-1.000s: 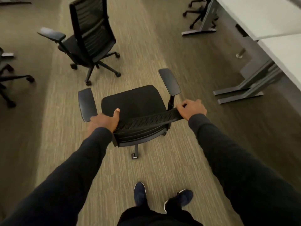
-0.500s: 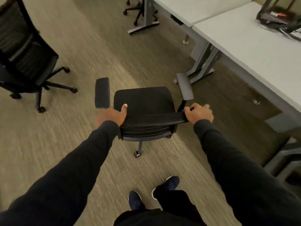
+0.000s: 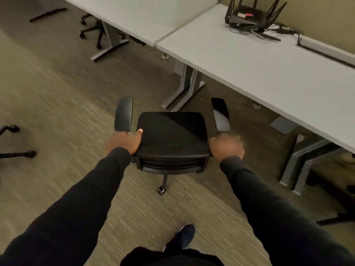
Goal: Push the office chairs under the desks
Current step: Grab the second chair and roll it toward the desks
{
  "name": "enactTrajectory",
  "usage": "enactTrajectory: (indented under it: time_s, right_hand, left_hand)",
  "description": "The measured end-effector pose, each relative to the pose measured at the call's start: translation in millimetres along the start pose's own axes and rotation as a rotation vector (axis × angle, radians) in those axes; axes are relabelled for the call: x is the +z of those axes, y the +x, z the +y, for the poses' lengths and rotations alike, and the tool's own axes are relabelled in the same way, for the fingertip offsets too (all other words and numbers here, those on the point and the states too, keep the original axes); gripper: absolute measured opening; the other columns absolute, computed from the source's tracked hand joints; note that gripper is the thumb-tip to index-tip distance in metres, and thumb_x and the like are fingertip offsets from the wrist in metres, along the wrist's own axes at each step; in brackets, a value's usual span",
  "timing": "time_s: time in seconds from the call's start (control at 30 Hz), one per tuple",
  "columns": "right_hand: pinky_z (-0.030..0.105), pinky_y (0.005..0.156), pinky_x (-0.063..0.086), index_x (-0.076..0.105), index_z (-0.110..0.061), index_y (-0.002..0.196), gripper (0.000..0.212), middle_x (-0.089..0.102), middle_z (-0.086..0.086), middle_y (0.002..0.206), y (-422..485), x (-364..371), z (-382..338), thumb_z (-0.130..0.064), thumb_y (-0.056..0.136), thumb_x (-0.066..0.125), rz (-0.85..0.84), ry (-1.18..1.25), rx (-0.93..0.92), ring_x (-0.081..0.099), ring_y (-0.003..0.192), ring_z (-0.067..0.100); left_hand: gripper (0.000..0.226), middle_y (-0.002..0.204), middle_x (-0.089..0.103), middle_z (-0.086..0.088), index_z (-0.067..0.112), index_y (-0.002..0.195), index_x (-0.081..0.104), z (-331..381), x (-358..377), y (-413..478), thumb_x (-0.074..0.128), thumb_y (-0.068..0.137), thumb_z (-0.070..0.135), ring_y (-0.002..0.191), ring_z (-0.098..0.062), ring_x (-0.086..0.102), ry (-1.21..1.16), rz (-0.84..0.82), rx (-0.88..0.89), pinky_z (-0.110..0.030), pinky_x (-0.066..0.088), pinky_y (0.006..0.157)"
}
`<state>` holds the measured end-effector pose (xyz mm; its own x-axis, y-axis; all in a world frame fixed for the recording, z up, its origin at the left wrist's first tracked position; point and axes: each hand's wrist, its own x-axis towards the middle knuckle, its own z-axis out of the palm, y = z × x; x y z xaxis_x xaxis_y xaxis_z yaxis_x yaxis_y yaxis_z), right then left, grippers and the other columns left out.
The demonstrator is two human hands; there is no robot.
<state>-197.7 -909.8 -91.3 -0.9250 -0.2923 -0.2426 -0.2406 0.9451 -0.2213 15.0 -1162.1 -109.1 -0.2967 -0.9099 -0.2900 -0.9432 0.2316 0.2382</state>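
A black office chair (image 3: 172, 127) with a mesh back and two armrests stands on the carpet right in front of me, seat facing away. My left hand (image 3: 124, 142) grips the left end of the backrest's top edge, thumb on the inside. My right hand (image 3: 227, 146) is shut on the right end of the same edge. A grey desk (image 3: 249, 60) runs diagonally ahead and to the right; the chair's seat is short of its front edge, near the desk's grey leg (image 3: 186, 87).
A second desk (image 3: 134, 18) adjoins at the back, with another chair's base (image 3: 92, 29) under it. A black router (image 3: 247, 16) with cables sits on the near desk. More desk legs (image 3: 299, 166) stand at right. Part of another chair's base (image 3: 17, 150) shows at left.
I have turned right with the chair held in both hands, and the desks now lie straight ahead and closer. The other chair has slid out of view to the left.
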Motion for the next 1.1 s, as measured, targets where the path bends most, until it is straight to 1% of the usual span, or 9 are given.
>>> enactTrajectory:
  time_s: [0.2,0.33,0.43,0.5,0.6,0.67,0.77,0.97,1.1]
  right_hand:
    - [0.046,0.091,0.046,0.067,-0.019,0.108,0.053,0.049,0.018,0.125,50,-15,16,-0.062,0.091,0.042,0.042,0.053,0.089,0.049,0.114,0.041]
    - [0.047,0.090,0.042,0.067,-0.018,0.110,0.056,0.052,0.016,0.126,79,-21,16,-0.062,0.092,0.038,0.108,0.042,0.131,0.048,0.115,0.041]
    - [0.050,0.097,0.036,0.067,-0.020,0.113,0.056,0.054,0.014,0.131,104,-23,11,-0.062,0.093,0.038,0.167,0.016,0.137,0.047,0.121,0.038]
    - [0.052,0.101,0.033,0.065,-0.021,0.120,0.058,0.053,0.013,0.136,121,-24,5,-0.063,0.091,0.038,0.176,0.013,0.144,0.043,0.127,0.036]
    - [0.054,0.105,0.031,0.058,-0.022,0.132,0.062,0.050,0.013,0.143,145,-24,-6,-0.064,0.090,0.040,0.184,0.023,0.203,0.040,0.134,0.035]
    - [0.055,0.106,0.031,0.054,-0.022,0.137,0.063,0.048,0.013,0.146,157,-26,-13,-0.062,0.090,0.042,0.204,0.037,0.253,0.038,0.137,0.035]
    - [0.057,0.111,0.028,0.047,-0.022,0.144,0.067,0.045,0.015,0.150,179,-30,-25,-0.061,0.090,0.043,0.224,0.070,0.325,0.034,0.141,0.036]
    - [0.059,0.117,0.020,0.038,-0.025,0.151,0.069,0.036,0.014,0.158,222,-39,-34,-0.061,0.092,0.043,0.218,0.081,0.410,0.025,0.148,0.035]
    - [0.061,0.117,0.019,0.035,-0.025,0.152,0.070,0.035,0.015,0.158,251,-48,-31,-0.062,0.094,0.042,0.203,0.063,0.383,0.025,0.148,0.036]
  left_hand:
    - [0.078,0.095,0.066,-0.012,0.010,0.098,0.068,80,2,50,0.031,0.091,0.078,0.089,-0.033,0.062,0.034,-0.035,0.114,-0.039,0.044,0.075]
    - [0.074,0.087,0.067,-0.010,0.013,0.088,0.068,127,3,90,0.032,0.089,0.078,0.083,-0.032,0.064,0.014,-0.006,0.208,-0.038,0.051,0.076]
    - [0.075,0.083,0.067,-0.009,0.015,0.083,0.068,161,1,124,0.032,0.086,0.080,0.078,-0.032,0.063,0.009,0.010,0.302,-0.040,0.054,0.076]
    - [0.077,0.093,0.066,-0.011,0.013,0.094,0.069,184,-1,146,0.031,0.088,0.079,0.084,-0.033,0.064,0.041,0.023,0.349,-0.041,0.053,0.077]
    - [0.077,0.124,0.056,-0.018,0.007,0.126,0.056,219,-6,179,0.033,0.093,0.073,0.109,-0.040,0.058,0.081,0.088,0.455,-0.048,0.046,0.089]
    - [0.077,0.135,0.050,-0.021,0.007,0.136,0.049,240,-10,196,0.035,0.094,0.070,0.119,-0.041,0.051,0.088,0.135,0.546,-0.050,0.041,0.096]
    - [0.081,0.154,0.036,-0.021,0.008,0.151,0.035,271,-13,225,0.034,0.096,0.068,0.137,-0.040,0.038,0.058,0.106,0.636,-0.054,0.031,0.109]
    - [0.084,0.161,0.026,-0.021,0.008,0.156,0.027,326,-12,266,0.030,0.097,0.068,0.148,-0.036,0.024,0.028,0.063,0.752,-0.054,0.020,0.119]
    - [0.088,0.164,0.019,-0.020,0.010,0.158,0.020,362,-8,287,0.025,0.096,0.071,0.150,-0.036,0.018,0.084,0.030,0.763,-0.054,0.015,0.121]
